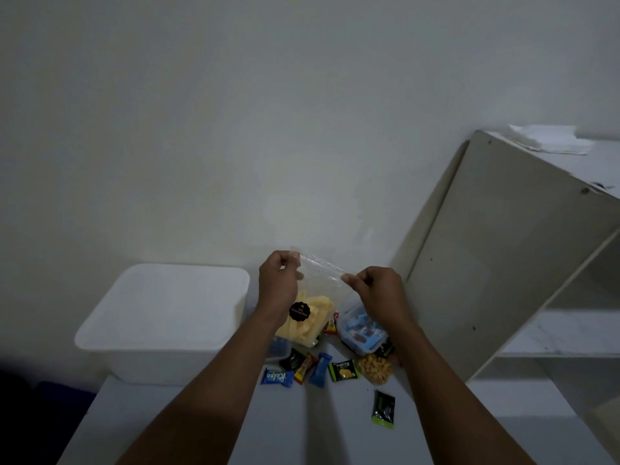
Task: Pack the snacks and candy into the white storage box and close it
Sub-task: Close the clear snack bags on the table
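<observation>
I hold a clear zip bag of yellow snack sticks with a round black label above the table. My left hand pinches its top left corner and my right hand pinches the top right edge. The white storage box stands at the left with its lid on. Under the bag lie several wrapped candies: a blue Kalpa wrapper, a blue bar, a green Nextar pack, a small bag of yellow puffs and a dark green sachet. A clear tub of blue-wrapped sweets sits behind them.
A white shelf unit stands close on the right, with folded white paper on top. A plain wall is behind the table. Dark floor shows at the lower left.
</observation>
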The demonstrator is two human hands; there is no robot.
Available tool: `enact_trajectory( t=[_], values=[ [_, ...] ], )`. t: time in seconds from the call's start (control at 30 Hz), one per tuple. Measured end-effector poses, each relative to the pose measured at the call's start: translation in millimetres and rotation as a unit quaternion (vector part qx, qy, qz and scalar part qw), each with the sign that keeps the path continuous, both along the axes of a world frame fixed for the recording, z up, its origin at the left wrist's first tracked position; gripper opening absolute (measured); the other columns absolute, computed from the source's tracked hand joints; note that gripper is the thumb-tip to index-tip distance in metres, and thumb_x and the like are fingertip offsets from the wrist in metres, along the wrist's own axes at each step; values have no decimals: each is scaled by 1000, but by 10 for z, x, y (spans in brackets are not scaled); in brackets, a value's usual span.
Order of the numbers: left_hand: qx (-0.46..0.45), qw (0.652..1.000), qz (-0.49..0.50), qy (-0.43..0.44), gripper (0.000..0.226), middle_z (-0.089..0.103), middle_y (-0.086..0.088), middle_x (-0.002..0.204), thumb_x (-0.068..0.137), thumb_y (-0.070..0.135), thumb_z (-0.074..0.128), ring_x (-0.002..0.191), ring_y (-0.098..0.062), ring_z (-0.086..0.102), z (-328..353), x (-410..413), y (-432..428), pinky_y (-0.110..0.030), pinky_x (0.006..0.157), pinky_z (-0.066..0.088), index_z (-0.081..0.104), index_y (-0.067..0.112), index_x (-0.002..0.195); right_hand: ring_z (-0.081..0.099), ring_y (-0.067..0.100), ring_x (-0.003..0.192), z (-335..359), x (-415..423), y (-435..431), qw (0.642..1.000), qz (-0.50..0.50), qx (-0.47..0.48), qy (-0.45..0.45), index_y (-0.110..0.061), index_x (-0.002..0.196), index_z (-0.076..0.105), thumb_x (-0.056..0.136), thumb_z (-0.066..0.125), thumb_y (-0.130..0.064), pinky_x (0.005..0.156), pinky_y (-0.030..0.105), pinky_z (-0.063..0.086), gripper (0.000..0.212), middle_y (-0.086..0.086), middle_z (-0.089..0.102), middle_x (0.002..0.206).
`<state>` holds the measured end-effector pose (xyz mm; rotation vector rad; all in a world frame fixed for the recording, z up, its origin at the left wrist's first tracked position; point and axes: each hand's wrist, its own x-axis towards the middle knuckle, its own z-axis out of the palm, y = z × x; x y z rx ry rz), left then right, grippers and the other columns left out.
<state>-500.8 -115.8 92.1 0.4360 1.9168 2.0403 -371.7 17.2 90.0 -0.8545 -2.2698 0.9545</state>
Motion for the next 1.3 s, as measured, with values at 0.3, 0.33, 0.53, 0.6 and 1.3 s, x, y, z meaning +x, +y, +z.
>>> enact_trajectory(
  t=[0.3,0.33,0.53,0.6,1.3],
  values=[
    [23,986,-162,-43,13,68,-4,71,82,18,77,60,-17,63,296,2,-83,-33,66,54,68,9,82,64,11,78,214,-53,-154,951,-3,-233,202,-7,88,68,91,67,-32,76,30,51,24,6,70,81],
    [33,985,-161,-51,12,68,-5,72,83,16,76,59,-17,64,305,18,-76,-34,67,55,67,8,81,63,11,78,238,-75,-173,946,-2,-247,212,-8,88,69,89,69,-29,76,29,51,21,4,69,80],
    [55,989,-129,-38,15,69,-6,80,86,17,72,65,-19,69,253,142,-55,-43,77,58,66,8,77,68,8,76,312,-147,-281,935,-8,-265,237,-11,83,73,80,79,-19,75,24,49,10,-1,74,77],
    [58,993,-104,-8,13,71,-6,79,85,14,74,69,-20,72,243,173,-51,-42,80,60,68,5,78,69,13,80,305,-139,-270,933,-31,-271,233,-15,86,75,82,77,-23,78,28,51,10,2,75,79],
    [128,991,-34,-36,13,74,-12,77,77,-5,76,69,-22,71,243,70,-161,-25,71,58,72,5,86,67,17,77,362,-166,-231,926,-73,-258,267,-21,89,75,98,54,-36,83,32,47,28,9,71,74]
  ],
)
